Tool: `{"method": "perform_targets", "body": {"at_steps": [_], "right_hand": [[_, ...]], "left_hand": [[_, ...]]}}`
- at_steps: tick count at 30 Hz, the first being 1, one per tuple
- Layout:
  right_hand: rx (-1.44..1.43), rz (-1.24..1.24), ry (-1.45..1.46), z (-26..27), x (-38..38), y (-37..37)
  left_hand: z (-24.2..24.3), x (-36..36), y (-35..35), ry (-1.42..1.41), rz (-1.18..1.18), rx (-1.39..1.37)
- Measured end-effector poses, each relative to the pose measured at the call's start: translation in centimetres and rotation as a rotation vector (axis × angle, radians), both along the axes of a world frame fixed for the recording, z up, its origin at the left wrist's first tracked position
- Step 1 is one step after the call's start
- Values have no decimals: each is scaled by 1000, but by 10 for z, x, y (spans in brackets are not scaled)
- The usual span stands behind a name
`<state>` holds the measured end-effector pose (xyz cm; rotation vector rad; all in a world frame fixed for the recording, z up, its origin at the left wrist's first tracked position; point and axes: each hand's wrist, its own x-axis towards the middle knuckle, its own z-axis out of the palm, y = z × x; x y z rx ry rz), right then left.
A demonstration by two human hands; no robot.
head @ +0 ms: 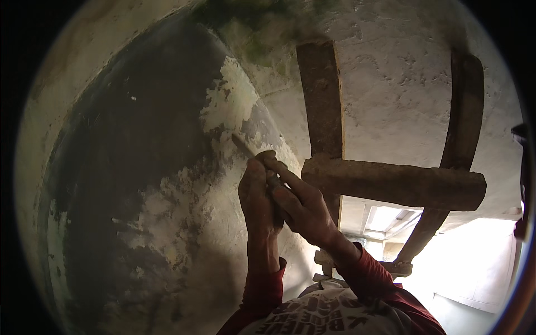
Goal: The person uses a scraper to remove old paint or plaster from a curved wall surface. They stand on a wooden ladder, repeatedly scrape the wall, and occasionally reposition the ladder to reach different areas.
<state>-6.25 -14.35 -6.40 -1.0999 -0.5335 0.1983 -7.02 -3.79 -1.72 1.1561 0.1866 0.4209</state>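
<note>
My left hand (260,197) and my right hand (299,201) are close together in the middle of the view, both closed around a hand tool. The tool's narrow flat blade (243,145) points up and left from my fingers, with its tip at or near the wall; contact cannot be told. Most of the handle is hidden by my fingers. Behind the blade, the wall (228,102) shows pale, patchy plaster beside a dark grey coat (146,117) with ragged edges.
To the right stands a rough wooden ladder or frame, with an upright (322,96), a second, curved upright (465,113) and a thick crosspiece (393,184). A bright window (383,217) shows beyond it. Green stains (259,46) mark the plaster above.
</note>
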Motion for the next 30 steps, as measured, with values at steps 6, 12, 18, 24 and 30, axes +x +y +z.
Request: {"method": "perform_targets", "body": {"at_steps": [6, 12, 18, 24, 30], "right_hand": [[-155, -269, -215, 3, -25, 2], [-241, -421, -335, 3, -20, 19], [-219, -324, -338, 6, -13, 21], [-317, -455, -499, 5, -13, 31], [-336, -358, -445, 8, -6, 29]], "left_hand": [[-2, -4, 14, -95, 149, 277], [-3, 8, 13, -94, -11, 274], [-1, 14, 24, -214, -274, -301], [-3, 16, 29, -8, -25, -82], [6, 16, 19, -42, 30, -65]]}}
